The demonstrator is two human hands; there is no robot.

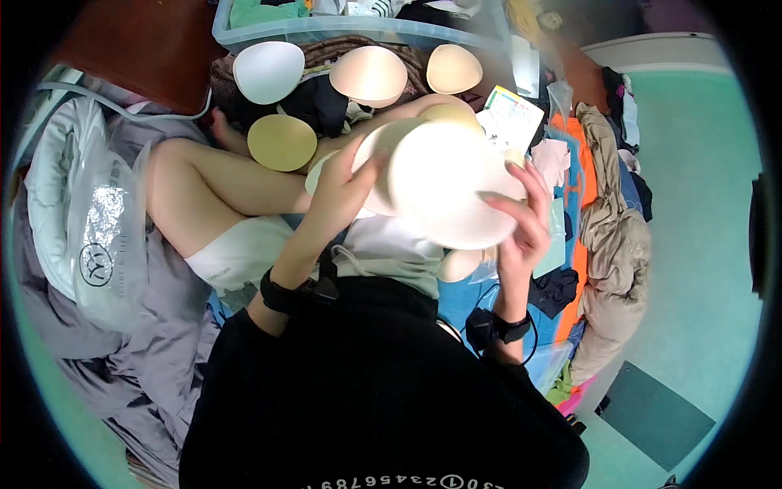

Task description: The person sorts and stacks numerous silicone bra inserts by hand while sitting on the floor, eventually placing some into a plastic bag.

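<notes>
The single view looks down from the person's head, through the left of two fisheye cameras worn side by side, and faces forward over the lap. It is close: the person's black top (375,383) fills the lower middle, with the left hand (346,186) and right hand (523,218) near the centre. Its wide field reaches a translucent plastic bin (358,31) at the top and green floor (692,261) at the right.

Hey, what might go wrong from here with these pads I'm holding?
The overlapping white, rounded, foam-like pads between your left hand and right hand could slip apart if either grip loosens. Glare washes out much of their surface, so flaws might go unnoticed. The olive-yellow oval pad lies near your bent left leg, so shifting might nudge it.
</notes>
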